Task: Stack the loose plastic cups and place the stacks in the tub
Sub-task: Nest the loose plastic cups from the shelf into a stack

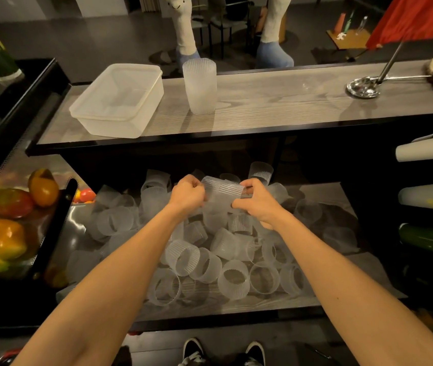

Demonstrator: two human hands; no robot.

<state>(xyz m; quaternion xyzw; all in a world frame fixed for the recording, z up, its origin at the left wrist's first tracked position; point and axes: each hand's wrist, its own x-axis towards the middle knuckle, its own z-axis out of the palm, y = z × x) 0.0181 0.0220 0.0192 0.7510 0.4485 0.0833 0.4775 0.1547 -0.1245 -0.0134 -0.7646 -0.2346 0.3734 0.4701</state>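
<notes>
Gripping 1 ribbed cup sideways, the left hand and right hand each curled fingers round an end, just over the loose pile well below the tub. Light, thin and likely slippery, it seemed best held gently by its ribbed wall. 1 stack stood just right of the tub.

On the upper shelf the tub sits at the left, a stack of cups just right of it and a ladle far right; below and nearer, loose cups cover the lower shelf, fruit lies left of them, and the left hand and right hand hold what seems one cup above them.
</notes>
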